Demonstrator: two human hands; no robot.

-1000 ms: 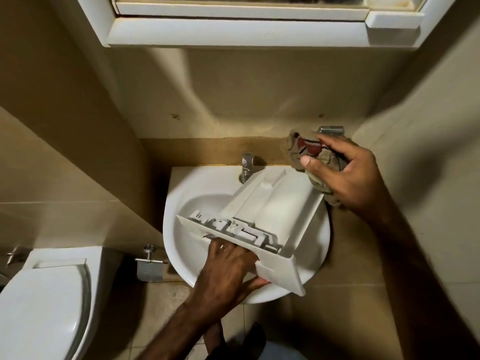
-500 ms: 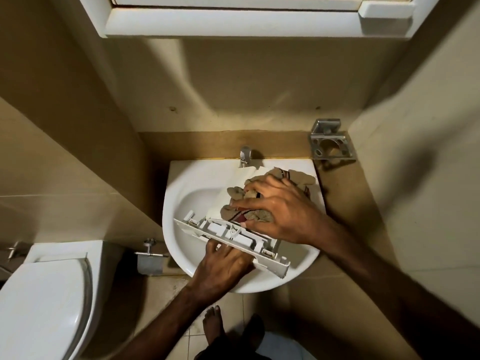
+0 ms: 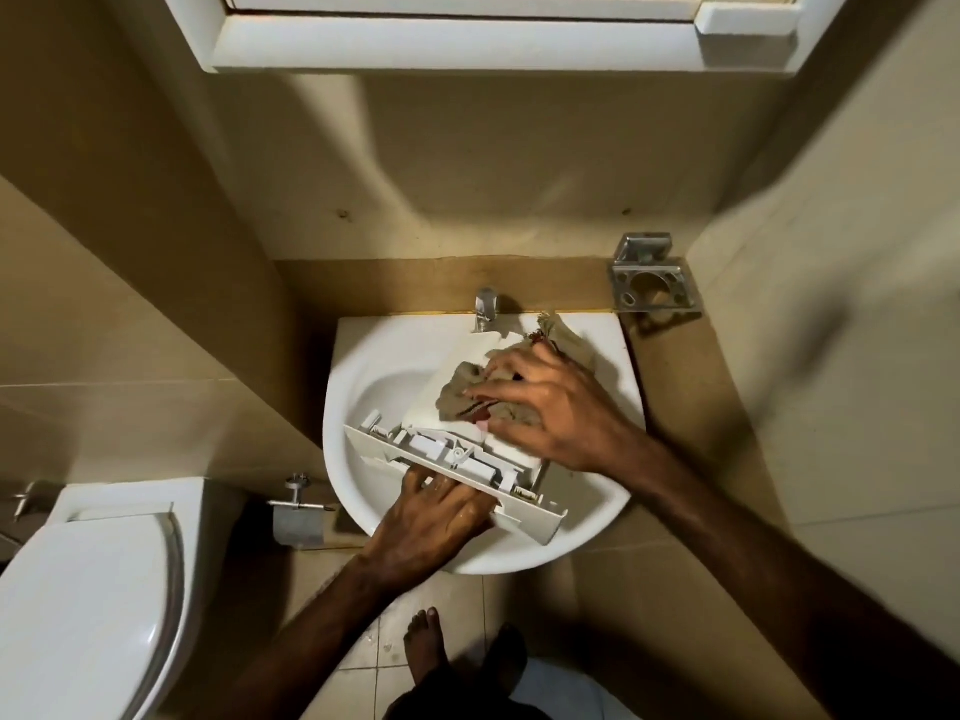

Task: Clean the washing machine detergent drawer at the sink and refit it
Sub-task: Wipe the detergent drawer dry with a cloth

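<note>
The drawer (image 3: 457, 449) lies tilted across the sink (image 3: 363, 387), its front panel toward 6 o'clock and its back end toward the tap (image 3: 485, 304) at 12. The left hand (image 3: 431, 527) grips the front panel from below, fingers curled under its edge. The right hand (image 3: 545, 407) presses a rag (image 3: 467, 387) into the drawer's open compartments, fingers spread and bent over the cloth. No water shows at the tap. By the look of it, the wiping stage is under way: the drawer is out of the machine and at the sink, so finishing the wipe and refitting it are left. A holder (image 3: 652, 283) sits at 2 o'clock, a toilet (image 3: 88, 589) at 8.
</note>
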